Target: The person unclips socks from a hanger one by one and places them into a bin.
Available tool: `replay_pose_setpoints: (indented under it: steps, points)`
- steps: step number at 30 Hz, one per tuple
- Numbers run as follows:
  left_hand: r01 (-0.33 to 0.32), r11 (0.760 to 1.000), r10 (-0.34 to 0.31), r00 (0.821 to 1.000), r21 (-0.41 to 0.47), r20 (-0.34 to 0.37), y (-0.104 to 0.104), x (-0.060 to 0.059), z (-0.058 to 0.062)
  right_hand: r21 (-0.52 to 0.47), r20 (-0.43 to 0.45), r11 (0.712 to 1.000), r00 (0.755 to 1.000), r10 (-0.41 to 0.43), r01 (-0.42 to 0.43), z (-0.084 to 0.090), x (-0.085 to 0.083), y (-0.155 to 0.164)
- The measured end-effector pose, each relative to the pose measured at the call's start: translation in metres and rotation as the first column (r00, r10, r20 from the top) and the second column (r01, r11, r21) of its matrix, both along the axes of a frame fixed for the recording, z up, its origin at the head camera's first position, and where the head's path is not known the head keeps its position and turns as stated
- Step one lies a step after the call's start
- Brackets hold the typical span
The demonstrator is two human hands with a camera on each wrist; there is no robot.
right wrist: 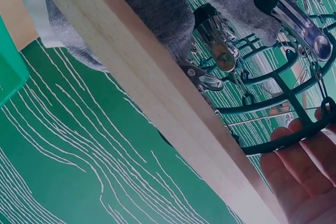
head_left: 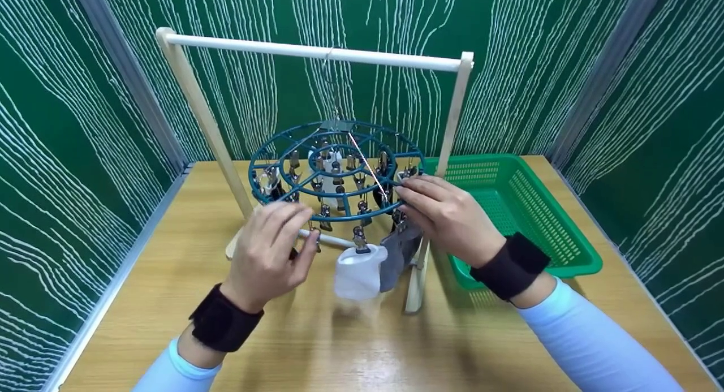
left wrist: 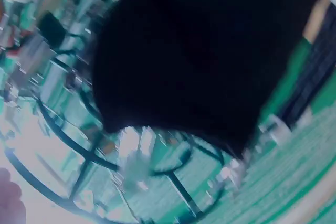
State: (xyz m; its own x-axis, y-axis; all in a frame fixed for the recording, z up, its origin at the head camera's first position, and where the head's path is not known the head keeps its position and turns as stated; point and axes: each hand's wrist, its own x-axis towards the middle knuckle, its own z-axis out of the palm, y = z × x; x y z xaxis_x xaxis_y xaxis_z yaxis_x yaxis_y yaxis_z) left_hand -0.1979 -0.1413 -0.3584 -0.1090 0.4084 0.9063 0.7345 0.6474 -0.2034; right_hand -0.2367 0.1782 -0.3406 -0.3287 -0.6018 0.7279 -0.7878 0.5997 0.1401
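Two hands at the peg hanger point(head_left: 339, 171), mid desk.
L hand point(head_left: 271, 250) pinches a peg point(head_left: 315, 240) at hanger's near rim; R hand point(head_left: 447, 216) w/ fingers curled round the rim on the right. White sock point(head_left: 358, 273) & grey sock point(head_left: 399, 253) hang clipped betw. the hands. Hanger hooks on wood rack point(head_left: 317, 52); green basket point(head_left: 565, 250) at desk's right edge.

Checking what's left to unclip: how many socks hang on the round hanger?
2 in plain view: a white sock at the front edge and a grey sock right beside it, under the right hand. Pale fabric near the centre may be another.
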Motion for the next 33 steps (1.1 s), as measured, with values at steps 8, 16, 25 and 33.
replay_pose_setpoints:
  steps: [8,16,25,33]
  points:
    - [0.152,0.988,-0.148,0.983,-0.030,0.113,0.024,0.008,-0.009,-0.006,0.009,1.000,1.000,-0.003,0.003,0.002,0.000,0.000]
    - [0.111,0.993,-0.083,0.864,-0.027,0.497,0.038,0.010,-0.015,-0.040,0.000,0.999,1.000,0.012,-0.012,0.000,-0.002,-0.001]
    - [0.134,0.988,-0.141,0.598,0.075,0.789,0.047,-0.001,-0.010,-0.045,-0.001,0.999,1.000,0.018,-0.019,-0.002,-0.003,-0.002]
    - [0.198,0.968,-0.236,0.505,0.154,0.830,0.048,-0.008,-0.011,-0.036,0.010,0.999,1.000,0.005,-0.005,-0.002,-0.002,-0.002]
